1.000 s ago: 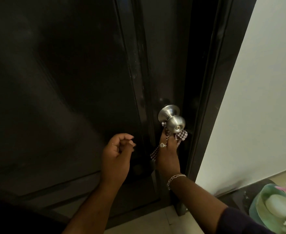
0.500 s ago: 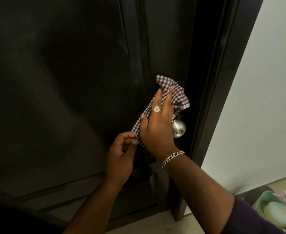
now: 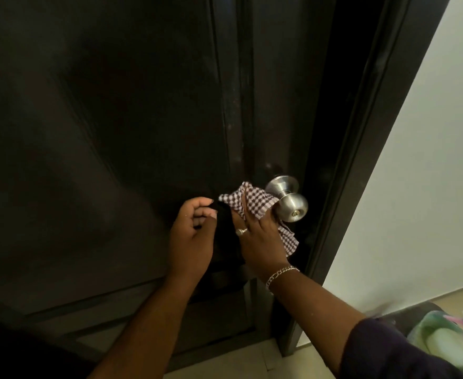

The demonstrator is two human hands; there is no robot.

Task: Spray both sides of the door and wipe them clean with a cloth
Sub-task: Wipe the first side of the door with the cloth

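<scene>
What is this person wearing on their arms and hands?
The right hand has a silver ring on one finger, a silver chain bracelet at the wrist and a dark sleeve pushed up the forearm. The left hand and forearm are bare.

This looks like a room in a home: a dark panelled door [image 3: 115, 132] with a round metal knob [image 3: 290, 203] hangs in a dark frame [image 3: 361, 160], beside a plain pale painted wall [image 3: 430, 160], above a light tiled floor [image 3: 238, 359].
</scene>
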